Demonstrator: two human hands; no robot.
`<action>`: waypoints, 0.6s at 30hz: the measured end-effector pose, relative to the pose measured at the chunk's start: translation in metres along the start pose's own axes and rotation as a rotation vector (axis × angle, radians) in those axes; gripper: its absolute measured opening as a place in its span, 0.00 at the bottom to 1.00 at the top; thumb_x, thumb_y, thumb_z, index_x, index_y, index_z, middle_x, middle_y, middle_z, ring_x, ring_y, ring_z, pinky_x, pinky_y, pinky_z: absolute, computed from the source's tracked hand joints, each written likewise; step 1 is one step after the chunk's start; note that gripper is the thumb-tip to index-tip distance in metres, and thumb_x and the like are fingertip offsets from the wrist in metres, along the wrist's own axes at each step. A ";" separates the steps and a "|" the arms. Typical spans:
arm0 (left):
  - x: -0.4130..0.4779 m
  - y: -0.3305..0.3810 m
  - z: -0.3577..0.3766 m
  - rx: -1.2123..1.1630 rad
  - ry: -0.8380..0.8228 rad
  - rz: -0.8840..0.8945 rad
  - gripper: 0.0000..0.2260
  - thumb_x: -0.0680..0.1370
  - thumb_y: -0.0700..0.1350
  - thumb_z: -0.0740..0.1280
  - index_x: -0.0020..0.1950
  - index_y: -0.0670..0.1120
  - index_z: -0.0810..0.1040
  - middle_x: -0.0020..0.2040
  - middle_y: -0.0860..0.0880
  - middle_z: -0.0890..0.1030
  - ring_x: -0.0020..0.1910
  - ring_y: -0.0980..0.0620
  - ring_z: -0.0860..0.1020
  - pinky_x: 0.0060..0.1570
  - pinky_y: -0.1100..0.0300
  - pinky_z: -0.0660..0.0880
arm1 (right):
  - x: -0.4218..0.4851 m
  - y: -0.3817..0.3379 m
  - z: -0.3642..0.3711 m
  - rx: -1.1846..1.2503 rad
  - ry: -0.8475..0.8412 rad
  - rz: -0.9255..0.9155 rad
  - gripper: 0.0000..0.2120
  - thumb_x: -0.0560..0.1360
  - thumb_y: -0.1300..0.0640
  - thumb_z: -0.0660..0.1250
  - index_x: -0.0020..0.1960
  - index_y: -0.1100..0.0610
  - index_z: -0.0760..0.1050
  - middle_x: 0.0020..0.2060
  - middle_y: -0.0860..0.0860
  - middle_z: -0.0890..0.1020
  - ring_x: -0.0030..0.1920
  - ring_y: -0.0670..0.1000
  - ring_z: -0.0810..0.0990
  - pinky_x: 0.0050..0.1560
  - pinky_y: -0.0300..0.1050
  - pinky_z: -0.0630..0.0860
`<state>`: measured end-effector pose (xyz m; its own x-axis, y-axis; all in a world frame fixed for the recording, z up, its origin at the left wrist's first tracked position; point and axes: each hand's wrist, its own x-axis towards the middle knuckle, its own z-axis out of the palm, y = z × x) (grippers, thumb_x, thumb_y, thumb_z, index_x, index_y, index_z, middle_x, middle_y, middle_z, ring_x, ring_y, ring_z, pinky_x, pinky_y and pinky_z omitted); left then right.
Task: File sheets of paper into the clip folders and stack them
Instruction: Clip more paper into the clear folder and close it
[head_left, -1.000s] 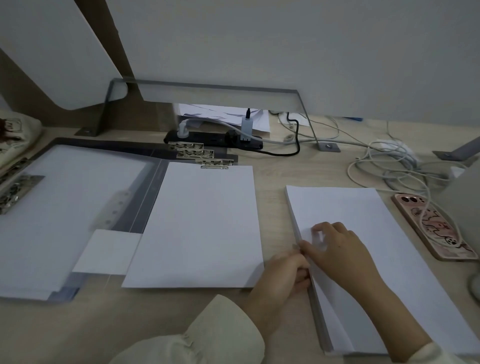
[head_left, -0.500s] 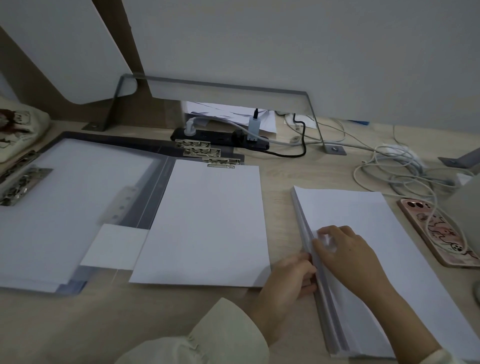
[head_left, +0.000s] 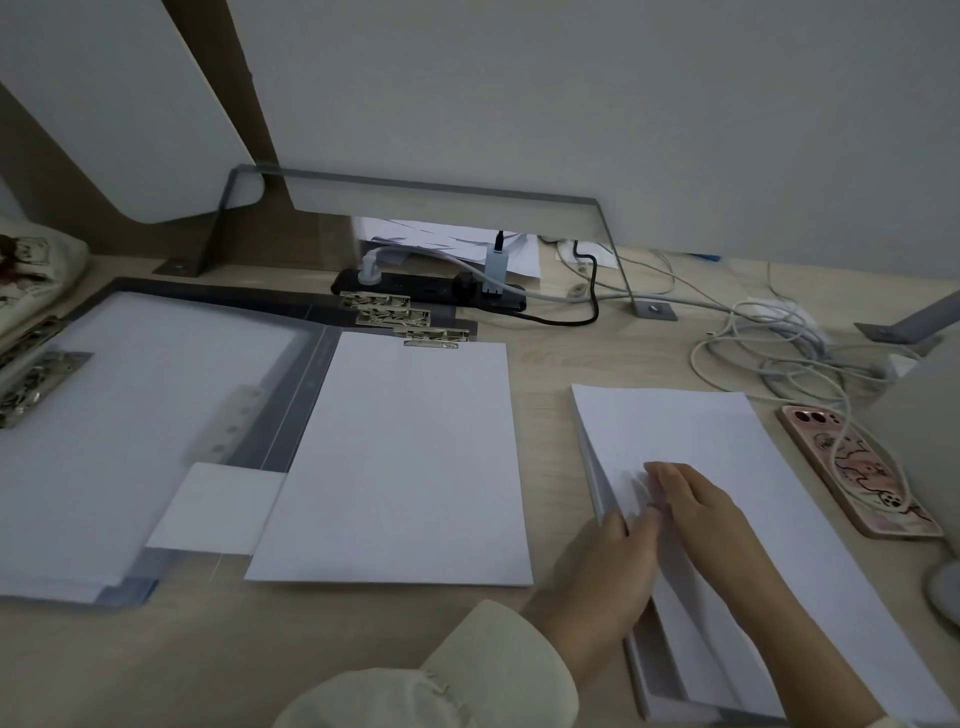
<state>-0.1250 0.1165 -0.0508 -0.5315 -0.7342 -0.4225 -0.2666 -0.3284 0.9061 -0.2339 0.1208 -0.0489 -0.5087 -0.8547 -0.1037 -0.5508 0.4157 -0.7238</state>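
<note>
A cream sleeve (head_left: 457, 686) is being shown at the near edge, leading to the left hand (head_left: 602, 587), which is being laid against the left edge of the ream of white paper (head_left: 727, 467). Its fingers (head_left: 641, 525) are being held together and tucked under the lifted top sheets, with the thumb at the edge of the ream; whether anything is being pinched cannot be told. The right hand (head_left: 711, 519) is being pressed flat on top of the ream, its fingers close together and pointing away from the person, with the upper sheets being bent up along the left edge beneath it.

The ream itself is being carried on the pale wooden surface (head_left: 208, 660). Just to the left of the ream, apart from it, a clip folder (head_left: 400, 457) covered by a white sheet is being shown, its metal clip (head_left: 431, 340) at the far end. Further left of the ream, more open clip folders (head_left: 130, 426) filled with paper are being overlapped, several clips being staggered at their far edge. Just to the right of the ream, a pink-cased phone (head_left: 857, 467) is being crossed by a white cable (head_left: 779, 353). Beyond the ream, a black power strip (head_left: 431, 286) is being seen under a grey metal bracket (head_left: 415, 182).
</note>
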 end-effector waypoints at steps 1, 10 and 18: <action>0.001 0.000 0.002 -0.012 0.014 0.015 0.12 0.76 0.59 0.53 0.52 0.58 0.73 0.52 0.51 0.80 0.51 0.51 0.78 0.55 0.50 0.76 | 0.000 0.001 0.000 0.016 0.002 0.010 0.18 0.81 0.54 0.51 0.65 0.57 0.71 0.63 0.53 0.75 0.64 0.52 0.72 0.63 0.45 0.65; 0.001 0.009 -0.028 0.013 0.211 0.112 0.14 0.78 0.40 0.56 0.61 0.51 0.73 0.54 0.51 0.78 0.54 0.50 0.76 0.49 0.62 0.73 | -0.001 -0.005 -0.020 0.101 0.059 -0.035 0.16 0.79 0.56 0.58 0.65 0.54 0.71 0.64 0.52 0.74 0.61 0.49 0.71 0.60 0.43 0.63; -0.066 0.033 -0.164 -0.154 0.311 0.172 0.13 0.80 0.39 0.58 0.62 0.47 0.75 0.56 0.46 0.81 0.54 0.46 0.80 0.60 0.47 0.74 | -0.010 -0.068 -0.008 0.453 0.010 0.029 0.18 0.78 0.53 0.61 0.67 0.52 0.68 0.58 0.51 0.78 0.52 0.52 0.78 0.52 0.47 0.72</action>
<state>0.0328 0.0566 0.0103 -0.2821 -0.9239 -0.2584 -0.0580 -0.2524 0.9659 -0.1971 0.1039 0.0068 -0.5270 -0.8408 -0.1237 -0.1917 0.2595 -0.9465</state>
